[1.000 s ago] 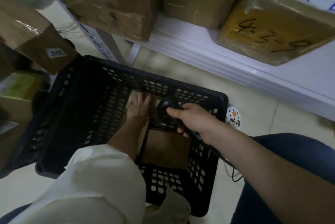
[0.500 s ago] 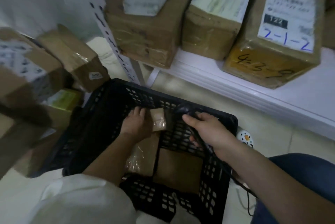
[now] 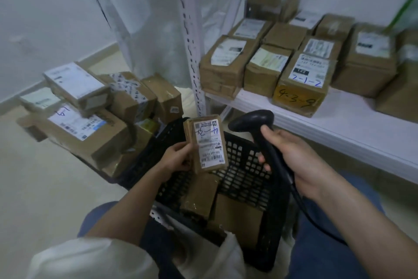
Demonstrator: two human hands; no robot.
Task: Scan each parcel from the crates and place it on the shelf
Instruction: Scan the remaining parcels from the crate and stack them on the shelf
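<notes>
My left hand (image 3: 176, 159) grips a small brown parcel (image 3: 207, 144) by its left edge and holds it upright above the black crate (image 3: 243, 174), white label facing me. My right hand (image 3: 294, 161) grips the handle of a black barcode scanner (image 3: 255, 121), whose head sits just right of the parcel, a short gap apart. Two more brown parcels (image 3: 235, 215) lie in the bottom of the crate. The white shelf (image 3: 339, 125) runs along the right, behind the scanner.
Several labelled cardboard parcels (image 3: 300, 75) stand in rows on the shelf. A heap of larger boxes (image 3: 90, 111) lies on the floor to the left of the crate. A white perforated shelf post (image 3: 192, 52) rises behind the crate. The scanner cable (image 3: 316, 217) trails over my right leg.
My left hand has lifted the small parcel out of the crate and turned its label up. My right hand has raised the scanner beside it. The view has tilted up toward the shelf.
</notes>
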